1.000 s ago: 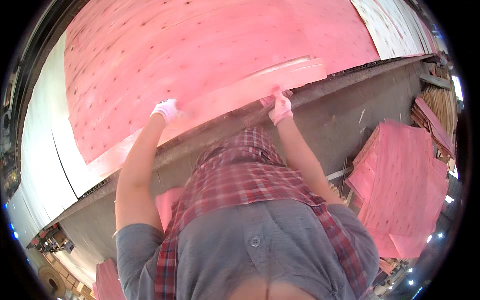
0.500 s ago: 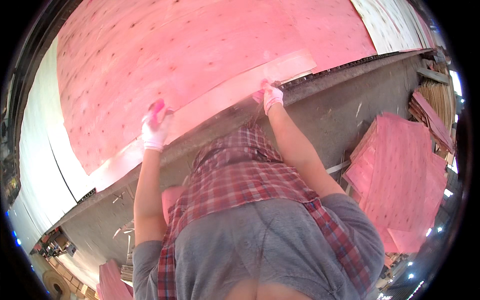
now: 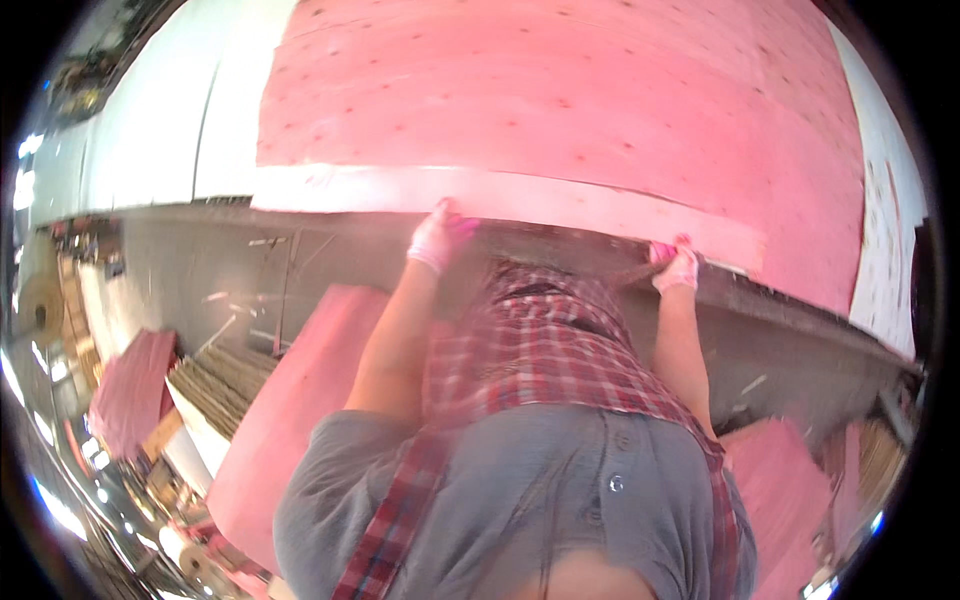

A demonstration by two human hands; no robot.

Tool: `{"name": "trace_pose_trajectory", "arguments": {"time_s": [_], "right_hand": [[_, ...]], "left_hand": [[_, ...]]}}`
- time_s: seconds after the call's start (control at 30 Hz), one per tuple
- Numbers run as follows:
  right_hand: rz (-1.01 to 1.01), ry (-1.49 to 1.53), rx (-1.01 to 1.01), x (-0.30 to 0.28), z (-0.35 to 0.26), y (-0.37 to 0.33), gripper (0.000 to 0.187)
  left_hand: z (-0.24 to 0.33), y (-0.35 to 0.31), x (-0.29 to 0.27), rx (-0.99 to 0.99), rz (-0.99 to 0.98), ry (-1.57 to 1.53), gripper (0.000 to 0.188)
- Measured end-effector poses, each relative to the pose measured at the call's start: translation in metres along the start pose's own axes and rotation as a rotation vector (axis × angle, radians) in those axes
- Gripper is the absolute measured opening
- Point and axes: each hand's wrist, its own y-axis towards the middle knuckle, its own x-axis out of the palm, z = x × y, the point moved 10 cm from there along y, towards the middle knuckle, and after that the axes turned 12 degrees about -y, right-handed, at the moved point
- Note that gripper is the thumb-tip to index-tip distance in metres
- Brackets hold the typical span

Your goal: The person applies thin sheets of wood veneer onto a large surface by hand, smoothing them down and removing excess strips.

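Note:
A long, narrow, pale pink veneer strip [image 3: 350, 188] lies along the near edge of a large pink wood veneer sheet [image 3: 480, 95] with dark knots. My left hand [image 3: 433, 238], in a white glove stained pink, is closed at the strip's near edge, its thumb against the edge and its pink fingers curled below; motion blurs it a little. My right hand [image 3: 677, 264], gloved alike, is closed at the same edge farther right, its fingertips partly hidden. A thin dark band [image 3: 638, 272] shows beside it, its kind unclear.
White sheets [image 3: 225, 110] lie left of the pink one, and another white sheet [image 3: 885, 190] at right. Below the table edge, a pink panel [image 3: 290, 420] leans by a veneer stack [image 3: 225, 385]. More pink sheets [image 3: 775, 480] stand at lower right.
The view has swung, so the table edge now runs more level and the lower-left stacks show more. My left hand has come from over the sheet to the strip's near edge; my right stays at that edge.

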Motion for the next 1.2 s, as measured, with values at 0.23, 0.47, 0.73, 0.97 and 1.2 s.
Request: {"name": "trace_pose_trajectory", "arguments": {"time_s": [0.23,0.47,0.73,0.97,1.2], "right_hand": [[0.05,-0.09,-0.072,-0.008,-0.007,-0.006,0.033],[0.072,-0.171,-0.091,-0.004,-0.01,-0.012,0.03],[0.011,-0.223,-0.108,-0.037,-0.011,0.043,0.018],[-0.106,-0.551,0.009,-0.006,-0.026,-0.002,0.02],[-0.09,-0.457,0.008,-0.017,-0.02,-0.001,0.026]], "left_hand": [[0.014,0.002,-0.01,0.267,-0.011,0.053,0.026],[0.015,0.014,-0.007,0.058,0.062,0.274,0.029],[0.019,0.027,0.0,-0.062,-0.055,0.514,0.05],[0.054,0.055,0.002,-0.099,0.075,1.436,0.051],[0.029,-0.071,0.207,0.919,-0.397,1.645,0.053]]}}
